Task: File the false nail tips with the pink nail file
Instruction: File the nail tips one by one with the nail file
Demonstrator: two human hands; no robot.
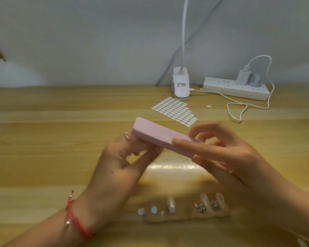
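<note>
straight ahead from the head camera, both hands meet above a wooden tabletop (43, 139). the right hand (227, 154) pinches the near end of a pink nail file (161, 138) between thumb and fingers. the block slants away to the left. the left hand (125, 157), fingers curled, pinches a small glossy tip (126, 136) against the file's far end; blur hides detail. more false nail tips (185, 205) lie in a row nearer the person. a sticker sheet (175, 111) lies beyond.

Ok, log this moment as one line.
right hand: grips pink nail file above table | left hand: pinches small shiny piece under file end | false nail tips: in row on strip
</note>
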